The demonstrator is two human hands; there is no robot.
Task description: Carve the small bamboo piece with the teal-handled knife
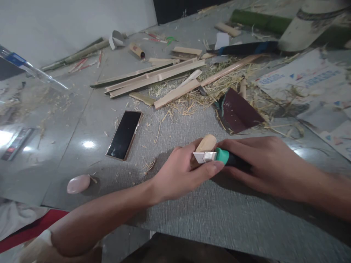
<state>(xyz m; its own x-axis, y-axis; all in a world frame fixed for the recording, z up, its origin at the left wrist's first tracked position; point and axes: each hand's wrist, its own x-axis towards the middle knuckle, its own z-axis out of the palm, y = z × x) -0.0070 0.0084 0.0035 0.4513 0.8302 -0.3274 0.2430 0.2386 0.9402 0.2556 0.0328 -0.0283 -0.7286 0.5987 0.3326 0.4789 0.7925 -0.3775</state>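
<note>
My left hand (179,171) is closed around a small pale piece of bamboo (207,142), whose rounded end sticks up past the fingers. In my right hand (270,168) is a utility knife (222,156) with a green collar and a dark handle. Its short bare blade points left and lies across the bamboo piece, close to the left fingers. The left thumb presses near the green collar. Most of the bamboo piece is hidden inside the left hand.
A phone (124,135) and a pinkish oval object (78,183) lie left of my hands. Split bamboo strips (156,77), shavings (189,100) and a dark red curved piece (241,111) spread beyond. A green bamboo stalk (260,22) and printed sheets (304,73) are at the right.
</note>
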